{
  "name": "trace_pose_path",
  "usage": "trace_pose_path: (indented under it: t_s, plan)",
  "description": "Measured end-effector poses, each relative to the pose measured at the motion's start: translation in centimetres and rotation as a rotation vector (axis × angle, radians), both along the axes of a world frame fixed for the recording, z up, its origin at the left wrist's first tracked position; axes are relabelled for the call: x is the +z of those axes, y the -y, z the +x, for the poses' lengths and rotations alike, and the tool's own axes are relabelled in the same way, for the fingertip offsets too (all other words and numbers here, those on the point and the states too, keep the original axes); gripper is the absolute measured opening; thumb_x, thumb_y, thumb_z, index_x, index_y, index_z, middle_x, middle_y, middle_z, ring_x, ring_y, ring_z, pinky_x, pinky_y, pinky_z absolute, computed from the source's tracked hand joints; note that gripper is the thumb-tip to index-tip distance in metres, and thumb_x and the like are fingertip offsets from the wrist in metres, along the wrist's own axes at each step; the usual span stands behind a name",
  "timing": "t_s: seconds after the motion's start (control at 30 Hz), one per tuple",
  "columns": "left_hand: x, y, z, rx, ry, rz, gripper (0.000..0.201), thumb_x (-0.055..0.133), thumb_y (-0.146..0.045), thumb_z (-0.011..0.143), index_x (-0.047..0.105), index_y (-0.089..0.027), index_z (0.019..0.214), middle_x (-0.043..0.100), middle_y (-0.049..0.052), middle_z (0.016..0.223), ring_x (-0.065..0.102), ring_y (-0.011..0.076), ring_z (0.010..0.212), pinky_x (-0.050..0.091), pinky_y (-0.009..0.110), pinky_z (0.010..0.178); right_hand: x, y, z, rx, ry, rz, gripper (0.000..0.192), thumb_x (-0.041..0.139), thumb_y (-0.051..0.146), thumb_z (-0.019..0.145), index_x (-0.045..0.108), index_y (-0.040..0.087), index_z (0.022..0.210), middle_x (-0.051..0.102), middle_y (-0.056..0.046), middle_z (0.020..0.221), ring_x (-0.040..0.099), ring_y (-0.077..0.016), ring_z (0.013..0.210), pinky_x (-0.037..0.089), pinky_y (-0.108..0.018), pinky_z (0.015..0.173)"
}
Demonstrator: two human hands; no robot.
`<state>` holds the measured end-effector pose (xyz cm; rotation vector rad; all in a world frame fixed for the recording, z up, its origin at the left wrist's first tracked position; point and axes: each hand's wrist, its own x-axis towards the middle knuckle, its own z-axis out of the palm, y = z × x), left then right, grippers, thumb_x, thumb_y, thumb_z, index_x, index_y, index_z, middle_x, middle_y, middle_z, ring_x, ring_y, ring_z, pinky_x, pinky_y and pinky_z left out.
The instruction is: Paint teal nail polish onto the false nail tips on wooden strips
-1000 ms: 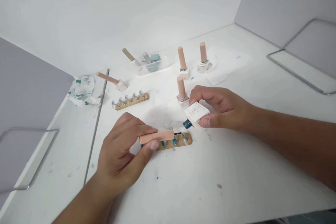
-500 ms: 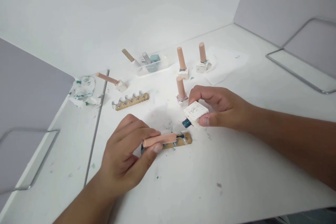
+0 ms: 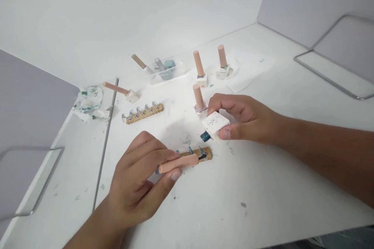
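Peach brush cap (image 3: 179,163): our left hand (image 3: 139,175) pinching | nail-tip stand (image 3: 208,152): part-hidden | white bottle (image 3: 217,126): our right hand (image 3: 244,118) gripping, marking (image 3: 212,122) illegible

Matt brush handle (image 3: 179,163), glittery bottle neck (image 3: 205,136), wood-like strip (image 3: 208,153), glossy nail tips (image 3: 201,150), translucent plastic tray (image 3: 177,73)

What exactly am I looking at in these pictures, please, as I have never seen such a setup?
There is no machine here: these are a person's two bare hands, seen from one camera worn on the head, looking forward and down. The left hand holds a pink cap, its dark brush close to the near strip; whether they touch is unclear. The right hand holds a tilted white bottle with a blue-green neck. On the table are a far strip with clear tips, more pink-capped bottles, a clear tub and stained tissue.
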<state>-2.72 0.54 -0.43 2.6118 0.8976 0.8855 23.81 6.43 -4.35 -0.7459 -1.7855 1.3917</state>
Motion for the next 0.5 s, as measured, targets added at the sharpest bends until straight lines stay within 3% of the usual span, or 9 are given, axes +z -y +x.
trace_pose_path:
  t_s: [0.5]
  plan:
    - [0.11, 0.11, 0.03, -0.052, -0.015, -0.033, 0.021, 0.059, -0.002, 0.083, 0.06, -0.011, 0.101, 0.064, 0.002, 0.075, 0.053, 0.0143, 0.067, 0.041, 0.034, 0.063, -0.05, -0.32, 0.07, 0.029, 0.019, 0.03, 0.027, 0.074, 0.043, 0.079, 0.061, 0.023, 0.091, 0.054, -0.002, 0.091, 0.05, -0.0186, 0.089, 0.043, -0.035, 0.081]
